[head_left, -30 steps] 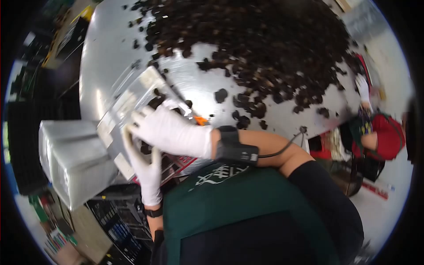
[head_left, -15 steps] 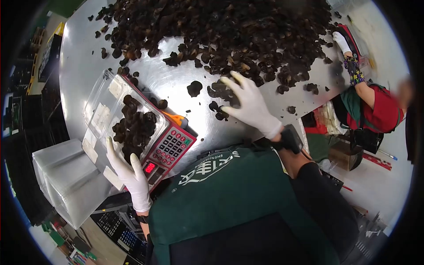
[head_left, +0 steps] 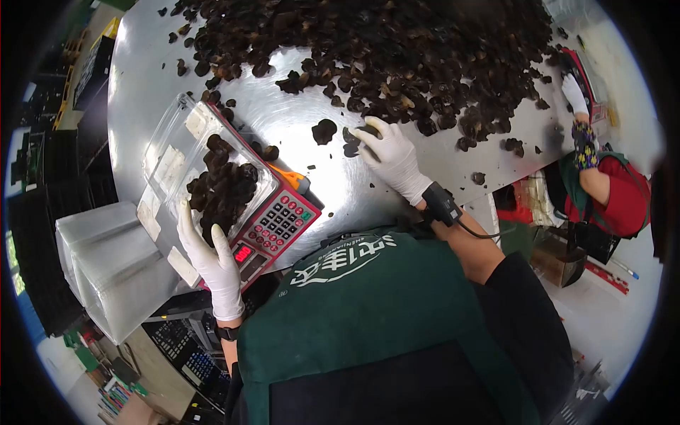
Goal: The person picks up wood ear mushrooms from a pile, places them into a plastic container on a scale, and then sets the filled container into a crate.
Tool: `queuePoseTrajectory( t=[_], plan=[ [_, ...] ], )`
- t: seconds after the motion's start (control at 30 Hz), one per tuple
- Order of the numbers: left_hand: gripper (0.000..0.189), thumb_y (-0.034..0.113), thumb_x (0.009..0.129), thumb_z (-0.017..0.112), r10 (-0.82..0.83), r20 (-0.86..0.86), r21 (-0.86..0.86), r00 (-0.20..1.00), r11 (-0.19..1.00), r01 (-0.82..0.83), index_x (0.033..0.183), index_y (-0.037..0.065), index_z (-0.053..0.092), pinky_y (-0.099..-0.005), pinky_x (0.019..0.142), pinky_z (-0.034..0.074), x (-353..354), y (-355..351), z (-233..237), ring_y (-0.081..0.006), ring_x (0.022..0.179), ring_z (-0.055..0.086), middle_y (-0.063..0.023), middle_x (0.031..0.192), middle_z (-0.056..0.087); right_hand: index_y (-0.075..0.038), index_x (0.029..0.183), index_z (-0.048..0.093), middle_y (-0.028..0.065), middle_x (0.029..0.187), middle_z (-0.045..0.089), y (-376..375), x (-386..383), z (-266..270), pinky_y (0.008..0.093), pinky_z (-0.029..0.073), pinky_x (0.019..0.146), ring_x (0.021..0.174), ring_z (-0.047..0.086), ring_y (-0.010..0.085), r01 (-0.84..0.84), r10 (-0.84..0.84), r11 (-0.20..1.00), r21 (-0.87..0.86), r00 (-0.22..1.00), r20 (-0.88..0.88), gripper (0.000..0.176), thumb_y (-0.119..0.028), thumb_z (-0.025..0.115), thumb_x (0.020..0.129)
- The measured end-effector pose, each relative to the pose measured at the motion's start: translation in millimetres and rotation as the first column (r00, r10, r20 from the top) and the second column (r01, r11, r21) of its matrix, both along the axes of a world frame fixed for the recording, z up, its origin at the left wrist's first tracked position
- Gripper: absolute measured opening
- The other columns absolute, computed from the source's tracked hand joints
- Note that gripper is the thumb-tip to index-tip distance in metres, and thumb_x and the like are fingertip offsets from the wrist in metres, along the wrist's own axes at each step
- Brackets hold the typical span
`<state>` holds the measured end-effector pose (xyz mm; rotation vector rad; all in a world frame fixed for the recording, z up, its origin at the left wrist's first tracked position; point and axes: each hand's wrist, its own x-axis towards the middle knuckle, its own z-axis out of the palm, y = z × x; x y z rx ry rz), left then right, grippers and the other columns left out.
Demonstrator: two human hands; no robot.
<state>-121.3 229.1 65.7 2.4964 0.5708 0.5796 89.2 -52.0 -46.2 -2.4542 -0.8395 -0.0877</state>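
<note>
A clear plastic clamshell box (head_left: 161, 145) sits open on a red digital scale (head_left: 278, 225), with dark wood ear mushrooms (head_left: 223, 180) piled in it. My gloved left hand (head_left: 210, 263) rests at the box's near end, thumb and forefinger spread apart beside the mushrooms. On the metal table to the right, my gloved right hand (head_left: 394, 159) has its fingers curled round some wood ear pieces (head_left: 352, 144), partly covered by the fingers. A single wood ear (head_left: 324, 132) lies just left of that hand. The scale's red display is lit.
A large heap of wood ears (head_left: 382, 57) covers the far part of the steel table (head_left: 134, 85). An orange-handled tool (head_left: 292, 177) lies beside the scale. Stacked clear boxes (head_left: 113, 265) stand at left. A co-worker's gloved hand (head_left: 574, 93) is by another scale at right.
My right hand has drawn its spread fingers together over the loose wood ear pieces, and those nearest the thumb have left their spot. My left hand stays by the box.
</note>
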Motion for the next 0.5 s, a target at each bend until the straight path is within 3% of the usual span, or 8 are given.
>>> queuePoseTrajectory(
  t=[0.07, 0.2, 0.3, 0.37, 0.43, 0.47, 0.5],
  plan=[
    [0.053, 0.017, 0.100, 0.051, 0.005, 0.015, 0.030, 1.000, 1.000, -0.006, 0.148, -0.002, 0.037, -0.0435, 0.115, 0.031, 0, 1, -3, -0.0359, 0.136, 0.041, -0.0222, 0.147, 0.043, -0.014, 0.098, 0.070, 0.0019, 0.102, 0.064, -1, 10, -1, 0.0314, 0.054, 0.068, 0.087, 0.066, 0.0199, 0.002, -0.009, 0.990, 0.144, 0.999, 0.046, 0.015, -0.016, 0.069, 0.083],
    [0.053, 0.015, 0.098, 0.054, 0.008, 0.044, 0.013, 0.999, 1.000, -0.009, 0.147, -0.002, 0.039, -0.0437, 0.112, 0.033, -1, 3, -6, -0.0366, 0.133, 0.044, -0.0213, 0.144, 0.047, -0.013, 0.099, 0.070, 0.0040, 0.097, 0.063, 15, 30, 6, 0.0341, 0.055, 0.069, 0.081, 0.067, 0.0212, -0.009, 0.003, 0.968, 0.251, 1.000, 0.024, 0.016, -0.019, 0.071, 0.084],
    [0.054, 0.014, 0.097, 0.055, 0.011, 0.074, -0.038, 0.997, 0.999, -0.008, 0.147, -0.001, 0.039, -0.0431, 0.111, 0.034, 0, 4, -8, -0.0361, 0.132, 0.045, -0.0212, 0.143, 0.047, -0.014, 0.106, 0.069, 0.0048, 0.094, 0.062, 49, 26, 29, 0.0339, 0.055, 0.068, 0.082, 0.067, 0.0218, -0.093, 0.087, 0.988, 0.125, 0.995, 0.045, 0.025, -0.024, 0.072, 0.083],
    [0.057, 0.013, 0.095, 0.058, 0.032, 0.061, -0.115, 0.998, 0.993, -0.025, 0.147, -0.001, 0.039, -0.0419, 0.110, 0.036, 1, 2, -5, -0.0353, 0.134, 0.044, -0.0207, 0.146, 0.044, -0.020, 0.118, 0.064, 0.0053, 0.095, 0.065, 71, 24, 31, 0.0379, 0.056, 0.070, 0.083, 0.068, 0.0259, -0.130, 0.140, 0.983, -0.132, 0.987, 0.073, 0.039, -0.031, 0.072, 0.082],
    [0.061, 0.013, 0.095, 0.059, 0.054, 0.054, -0.029, 0.997, 0.998, -0.052, 0.149, -0.002, 0.035, -0.0419, 0.112, 0.035, -1, 1, -1, -0.0349, 0.138, 0.040, -0.0210, 0.149, 0.041, -0.016, 0.110, 0.066, 0.0075, 0.093, 0.063, 83, 33, 11, 0.0404, 0.055, 0.070, 0.082, 0.067, 0.0286, -0.228, 0.226, 0.936, -0.269, 0.973, -0.039, 0.031, -0.029, 0.070, 0.082],
    [0.064, 0.013, 0.095, 0.060, 0.058, 0.087, -0.079, 0.995, 0.996, -0.051, 0.150, -0.003, 0.032, -0.0421, 0.115, 0.032, -1, 0, 4, -0.0346, 0.140, 0.037, -0.0215, 0.151, 0.040, -0.015, 0.098, 0.068, 0.0091, 0.090, 0.064, 86, 40, 7, 0.0407, 0.054, 0.070, 0.083, 0.067, 0.0288, -0.238, 0.232, 0.945, -0.223, 0.971, -0.054, 0.021, -0.027, 0.068, 0.081],
    [0.058, 0.017, 0.099, 0.054, 0.110, 0.019, 0.038, 0.994, 0.993, -0.111, 0.149, -0.003, 0.034, -0.0403, 0.118, 0.025, -3, -4, 14, -0.0298, 0.140, 0.038, -0.0192, 0.150, 0.042, -0.016, 0.096, 0.072, 0.0109, 0.088, 0.069, 88, 45, 10, 0.0420, 0.055, 0.071, 0.082, 0.069, 0.0304, -0.235, 0.223, 0.949, -0.210, 0.972, -0.077, 0.019, -0.025, 0.068, 0.080]
  ],
)
